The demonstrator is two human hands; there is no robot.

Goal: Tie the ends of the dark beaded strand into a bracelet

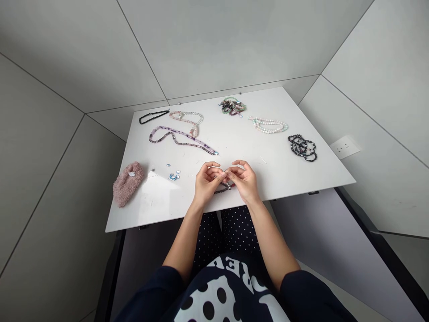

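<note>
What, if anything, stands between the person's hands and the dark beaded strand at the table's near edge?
Nothing visible does: the left hand and right hand meet at the fingertips right by the dark beaded strand. Their fingers hide part of it.

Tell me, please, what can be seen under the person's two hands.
Between the left hand and right hand, part of a dark beaded strand shows beneath; whatever they cover cannot be seen.

Dark-seamed grey panelled walls (234,44) rise around a white table (278,172)
</note>
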